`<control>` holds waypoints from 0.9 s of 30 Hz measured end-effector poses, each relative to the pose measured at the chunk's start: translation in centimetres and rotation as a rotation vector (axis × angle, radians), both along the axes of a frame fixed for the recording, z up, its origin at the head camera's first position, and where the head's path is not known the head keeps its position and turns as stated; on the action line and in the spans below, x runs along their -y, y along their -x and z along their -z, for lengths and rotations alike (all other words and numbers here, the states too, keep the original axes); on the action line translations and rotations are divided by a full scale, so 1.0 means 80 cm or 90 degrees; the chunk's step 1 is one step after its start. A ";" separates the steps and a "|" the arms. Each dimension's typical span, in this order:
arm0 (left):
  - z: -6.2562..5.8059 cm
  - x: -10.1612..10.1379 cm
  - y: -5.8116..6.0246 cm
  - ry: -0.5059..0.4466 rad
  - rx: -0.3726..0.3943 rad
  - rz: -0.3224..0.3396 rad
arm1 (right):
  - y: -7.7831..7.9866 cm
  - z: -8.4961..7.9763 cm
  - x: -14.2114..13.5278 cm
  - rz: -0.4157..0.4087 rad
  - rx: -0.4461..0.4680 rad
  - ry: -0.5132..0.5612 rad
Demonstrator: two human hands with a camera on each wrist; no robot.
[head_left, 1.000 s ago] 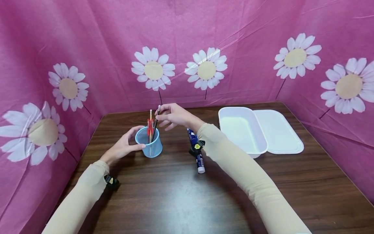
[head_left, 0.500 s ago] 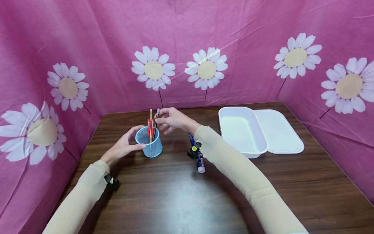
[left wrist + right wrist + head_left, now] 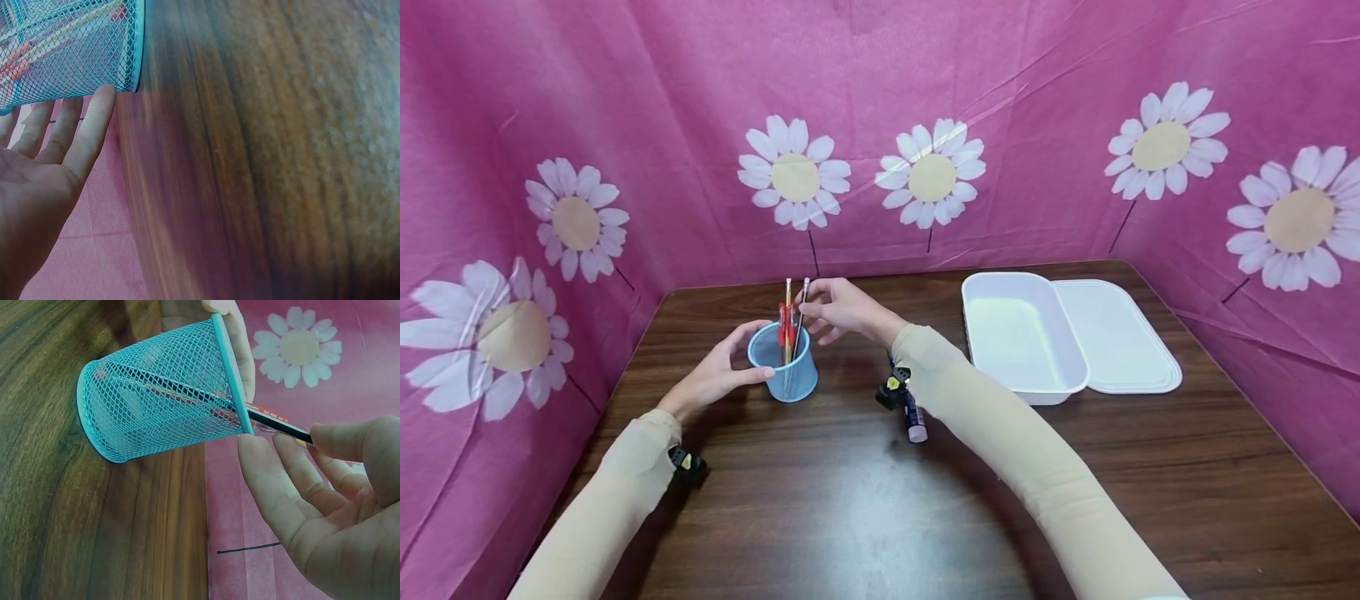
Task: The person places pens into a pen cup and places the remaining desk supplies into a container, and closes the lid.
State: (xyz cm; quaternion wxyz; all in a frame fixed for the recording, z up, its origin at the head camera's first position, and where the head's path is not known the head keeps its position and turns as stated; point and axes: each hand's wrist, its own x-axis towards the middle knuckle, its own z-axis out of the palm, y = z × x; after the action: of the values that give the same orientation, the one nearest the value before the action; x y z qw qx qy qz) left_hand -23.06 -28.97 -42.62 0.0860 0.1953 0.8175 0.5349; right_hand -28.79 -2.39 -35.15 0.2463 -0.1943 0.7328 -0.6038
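A light blue mesh pencil cup stands upright at the back left of the table. My left hand holds its left side, thumb at the front rim and fingers behind; in the left wrist view those fingers touch the mesh. Inside the cup lean red pens and a yellow pencil. My right hand pinches the upper part of a black pencil between thumb and fingers. That pencil's lower part is inside the cup, visible through the mesh in the right wrist view.
A dark blue tube with a pale end lies partly hidden under my right wrist. To the right are an open white plastic box and its flat white lid. Behind the wooden table hangs a pink flowered cloth.
My right hand has come down a little with the black pencil, which now sits lower in the cup. My left hand has stayed at the cup.
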 end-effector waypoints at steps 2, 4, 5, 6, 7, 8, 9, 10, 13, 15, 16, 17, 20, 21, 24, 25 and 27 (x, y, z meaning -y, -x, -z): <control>0.000 0.000 0.000 -0.004 0.002 0.001 | 0.001 0.002 0.001 0.007 0.010 0.000; 0.000 0.000 0.000 -0.006 0.004 0.002 | 0.001 0.004 0.002 0.006 0.021 -0.002; 0.000 0.000 0.000 -0.008 0.005 0.003 | 0.001 0.006 0.003 0.006 0.025 -0.004; 0.000 0.000 0.000 -0.008 0.006 0.003 | 0.001 0.007 0.004 0.005 0.030 -0.007; 0.000 0.000 0.000 -0.009 0.009 0.002 | 0.001 0.008 0.004 0.005 0.034 -0.010; -0.001 0.000 -0.001 -0.007 0.012 0.001 | 0.001 0.009 0.004 0.002 0.037 -0.011; -0.001 0.000 -0.001 -0.004 0.013 0.000 | 0.001 0.010 0.004 0.000 0.039 -0.013; -0.002 0.000 -0.001 -0.002 0.015 -0.003 | 0.001 0.011 0.004 0.000 0.040 -0.014; -0.002 0.000 -0.001 0.000 0.023 -0.009 | 0.001 0.013 0.003 0.002 0.045 -0.017; -0.002 0.000 -0.001 0.001 0.022 -0.010 | 0.001 0.014 0.003 0.002 0.050 -0.016; -0.002 0.000 -0.001 0.001 0.022 -0.010 | 0.001 0.014 0.002 0.002 0.053 -0.015; -0.002 0.000 -0.001 0.001 0.021 -0.009 | 0.001 0.014 0.002 0.003 0.056 -0.015; -0.002 0.000 -0.002 0.005 0.017 -0.010 | 0.001 0.015 0.001 0.000 0.061 -0.013; -0.002 0.000 -0.002 0.005 0.017 -0.010 | 0.001 0.015 0.000 -0.001 0.061 -0.013; -0.002 0.000 -0.002 0.003 0.019 -0.009 | 0.001 0.015 -0.001 -0.004 0.062 -0.014; -0.002 0.000 -0.002 0.002 0.019 -0.009 | 0.001 0.015 -0.002 -0.005 0.062 -0.013; -0.002 0.000 -0.002 -0.001 0.022 -0.008 | 0.001 0.015 -0.002 -0.008 0.062 -0.013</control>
State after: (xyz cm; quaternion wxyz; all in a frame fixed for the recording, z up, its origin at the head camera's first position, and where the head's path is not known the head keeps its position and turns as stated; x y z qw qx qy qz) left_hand -22.89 -28.93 -42.43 0.0965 0.1809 0.8168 0.5393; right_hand -28.90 -2.20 -36.38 0.2875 -0.1662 0.7247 -0.6037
